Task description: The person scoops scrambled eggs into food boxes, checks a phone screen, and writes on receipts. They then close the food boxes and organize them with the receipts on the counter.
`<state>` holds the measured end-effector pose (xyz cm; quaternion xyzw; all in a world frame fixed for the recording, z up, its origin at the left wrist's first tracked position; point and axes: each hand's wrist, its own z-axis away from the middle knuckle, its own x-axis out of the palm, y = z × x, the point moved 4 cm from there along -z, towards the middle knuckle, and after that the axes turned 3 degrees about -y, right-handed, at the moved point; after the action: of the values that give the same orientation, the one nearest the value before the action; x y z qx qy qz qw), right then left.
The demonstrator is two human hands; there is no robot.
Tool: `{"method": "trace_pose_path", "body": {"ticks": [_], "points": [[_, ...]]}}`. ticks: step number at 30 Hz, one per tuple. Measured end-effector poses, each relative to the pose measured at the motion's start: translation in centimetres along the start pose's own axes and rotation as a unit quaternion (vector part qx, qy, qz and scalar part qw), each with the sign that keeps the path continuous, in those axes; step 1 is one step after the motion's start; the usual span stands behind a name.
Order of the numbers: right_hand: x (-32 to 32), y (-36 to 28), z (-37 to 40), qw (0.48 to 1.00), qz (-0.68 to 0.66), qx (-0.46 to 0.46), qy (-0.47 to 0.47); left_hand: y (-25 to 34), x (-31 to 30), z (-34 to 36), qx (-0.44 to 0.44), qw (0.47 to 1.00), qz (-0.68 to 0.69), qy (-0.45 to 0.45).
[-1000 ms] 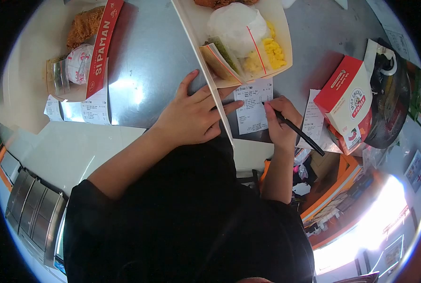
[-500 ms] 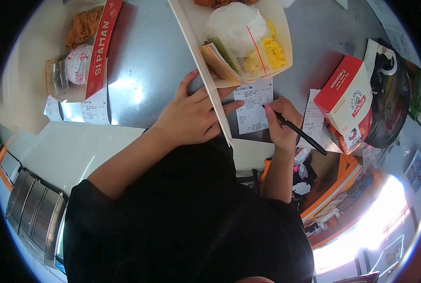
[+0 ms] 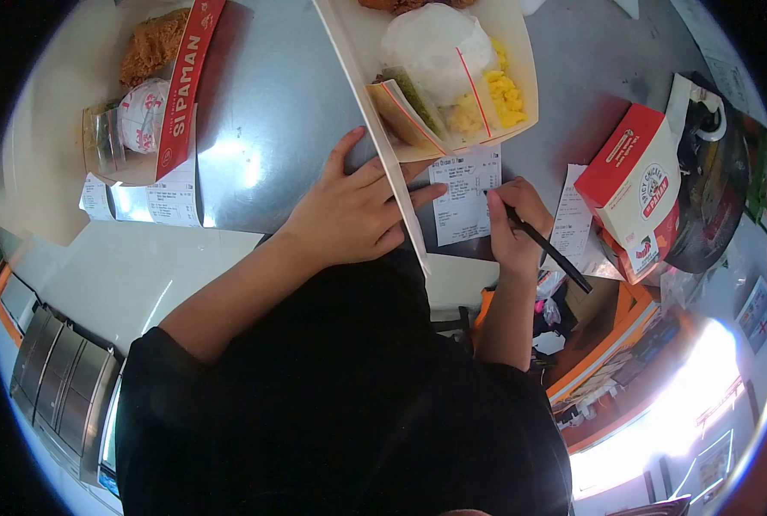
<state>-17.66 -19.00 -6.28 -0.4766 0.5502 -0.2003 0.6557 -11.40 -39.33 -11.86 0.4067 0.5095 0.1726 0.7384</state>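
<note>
Pen (image 3: 560,257) aside, little has moved since the last frame: its rear end has dipped slightly toward the person, while everything else sits almost as it was. From my screen, the receipt (image 3: 467,219) lies on the counter (image 3: 280,112) near its edge, just this side of the open box (image 3: 530,64). I take that spot as handy for having paper and food in view together. The left hand (image 3: 349,211) is spread loosely, gripping nothing; its fingers pass behind the box's flap (image 3: 414,228), and one fingertip reaches the receipt's left edge, probably to stop it sliding. The right hand (image 3: 518,228) is closed around the pen, fingers pinched low by the tip, which I judge gives finer control over the print.
</note>
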Motion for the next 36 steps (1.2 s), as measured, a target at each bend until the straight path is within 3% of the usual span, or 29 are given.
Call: {"method": "trace_pose_path", "body": {"ticks": [6,8,9,11,12,13,15,18,20,22,23,25,27,29,30,32,33,36], "points": [[0.1,-0.9,-0.9,0.995,0.040,0.073,0.054,-0.3,0.1,0.0,-0.011,0.991,0.131,-0.022],[-0.2,-0.1,-0.1,0.994,0.041,0.098,0.014,0.3,-0.4,0.0,0.027,0.999,-0.027,-0.003],[-0.3,0.1,0.3,0.994,0.043,0.098,0.016,0.4,-0.5,0.0,0.029,0.999,-0.027,-0.003],[-0.6,-0.8,1.1,0.998,-0.001,-0.031,0.055,0.5,-0.9,-0.1,0.020,1.000,-0.017,0.010],[-0.4,-1.6,1.4,0.993,-0.012,-0.114,-0.002,0.7,-1.0,-0.1,0.019,1.000,-0.018,0.011],[-0.5,-1.8,1.5,0.994,-0.013,-0.112,-0.002,0.9,-1.3,0.0,0.006,1.000,0.027,0.010],[0.3,-2.3,1.8,0.986,-0.020,-0.098,-0.131,1.5,-2.1,0.1,-0.019,0.993,0.116,0.007],[0.3,-1.8,2.0,0.986,-0.002,-0.091,-0.143,2.1,-2.9,0.1,-0.044,0.978,0.201,0.009],[0.5,-1.4,1.7,0.982,0.011,-0.102,-0.156,2.8,-3.3,0.2,-0.001,1.000,0.000,0.011],[-0.2,-0.6,1.2,0.986,0.122,-0.108,-0.042,3.1,-3.6,0.2,0.036,0.997,-0.067,0.018],[-0.3,-0.6,1.3,0.986,0.122,-0.106,-0.042,3.4,-3.6,0.2,0.072,0.988,-0.133,0.028],[0.0,-1.0,1.2,0.982,0.088,-0.133,-0.101,3.2,-3.3,0.3,0.073,0.991,-0.109,0.003],[-0.4,-1.5,1.8,0.979,0.103,-0.142,-0.102,3.1,-3.0,0.3,0.074,0.993,-0.087,-0.021],[-2.2,-0.1,2.2,0.988,0.139,-0.069,-0.009,3.3,-3.2,0.3,0.082,0.994,-0.069,0.002],[-2.4,-0.5,2.0,0.987,0.141,-0.076,-0.007,3.8,-3.4,0.4,0.084,0.994,-0.073,0.008],[-2.9,-0.6,0.9,0.964,0.260,0.042,0.029,4.9,-4.3,0.7,0.047,0.985,-0.164,0.033],[-3.1,-1.3,0.7,0.965,0.259,0.027,0.037,4.9,-4.4,1.2,0.049,0.982,-0.175,0.045],[-2.1,-3.4,0.7,0.955,0.285,-0.025,-0.080,5.5,-3.3,3.1,0.189,0.958,-0.208,0.061]]}}
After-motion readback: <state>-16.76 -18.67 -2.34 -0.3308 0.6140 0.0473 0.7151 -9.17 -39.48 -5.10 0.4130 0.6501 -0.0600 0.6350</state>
